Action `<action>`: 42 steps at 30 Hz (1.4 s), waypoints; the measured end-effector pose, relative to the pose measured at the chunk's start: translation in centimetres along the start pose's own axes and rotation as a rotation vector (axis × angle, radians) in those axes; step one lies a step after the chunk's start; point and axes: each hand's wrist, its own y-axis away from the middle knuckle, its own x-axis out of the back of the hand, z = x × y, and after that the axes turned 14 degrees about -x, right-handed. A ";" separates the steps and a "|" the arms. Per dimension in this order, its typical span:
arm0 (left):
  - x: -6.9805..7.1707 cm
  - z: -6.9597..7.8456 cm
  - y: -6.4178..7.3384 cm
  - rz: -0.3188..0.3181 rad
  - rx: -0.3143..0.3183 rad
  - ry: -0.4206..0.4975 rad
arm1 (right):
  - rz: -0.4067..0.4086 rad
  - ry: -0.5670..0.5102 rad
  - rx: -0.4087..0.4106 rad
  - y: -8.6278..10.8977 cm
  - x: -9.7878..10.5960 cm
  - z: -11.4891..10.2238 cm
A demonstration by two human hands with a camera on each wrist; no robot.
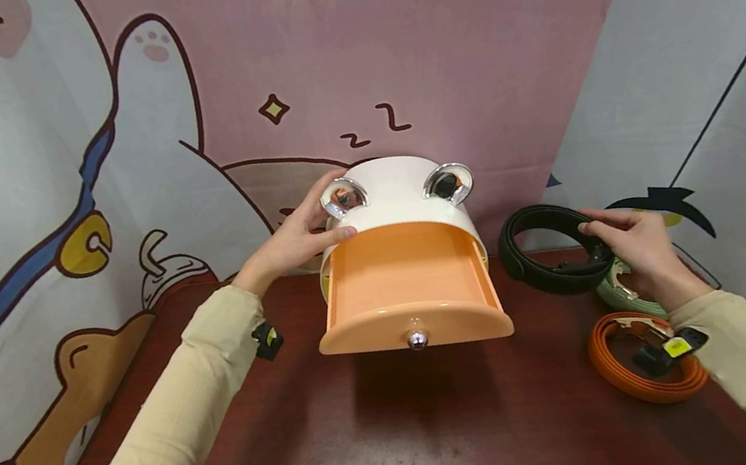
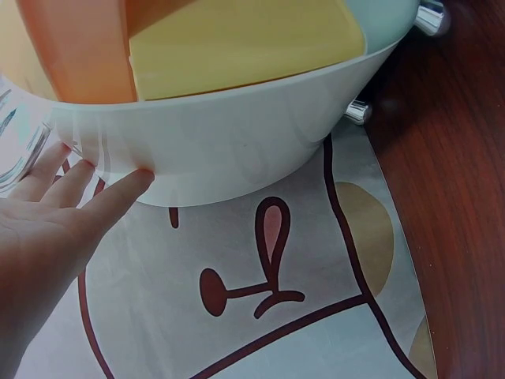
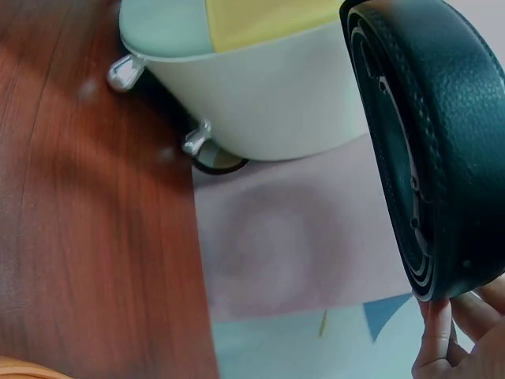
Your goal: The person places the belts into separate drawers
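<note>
A coiled black belt [image 1: 554,283] is in my right hand [image 1: 643,248], which pinches its right side between thumb and fingers. The belt is raised beside a white cabinet [image 1: 396,190] with two shiny silver knobs on top, like eyes. An orange drawer [image 1: 416,324] with a silver knob stands pulled out from it, its bare floor showing. My left hand [image 1: 290,238] rests on the cabinet's left side, thumb near the upper front edge. In the left wrist view, extended fingers [image 2: 118,197] touch the white wall. The black belt [image 3: 473,158] looms close in the right wrist view.
A coiled orange belt [image 1: 614,372] lies on the dark red wooden table [image 1: 290,454] at the right. Behind it a coiled green belt [image 1: 616,298] is partly hidden by my right hand. A cartoon-printed cloth [image 1: 462,50] hangs close behind the cabinet.
</note>
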 end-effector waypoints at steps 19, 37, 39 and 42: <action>0.0 -0.1 0.1 0.010 0.028 -0.016 | 0.075 0.303 0.182 1.3 -1.3 -2.8; 0.1 -0.2 0.1 0.000 0.009 -0.020 | -0.079 0.279 0.219 3.1 -3.3 -5.6; 0.1 -0.3 0.1 0.001 0.010 -0.020 | -0.104 0.284 0.220 3.3 -3.8 -6.0; 0.1 -0.3 0.1 0.001 0.012 -0.022 | -0.139 0.300 0.214 3.7 -4.4 -6.5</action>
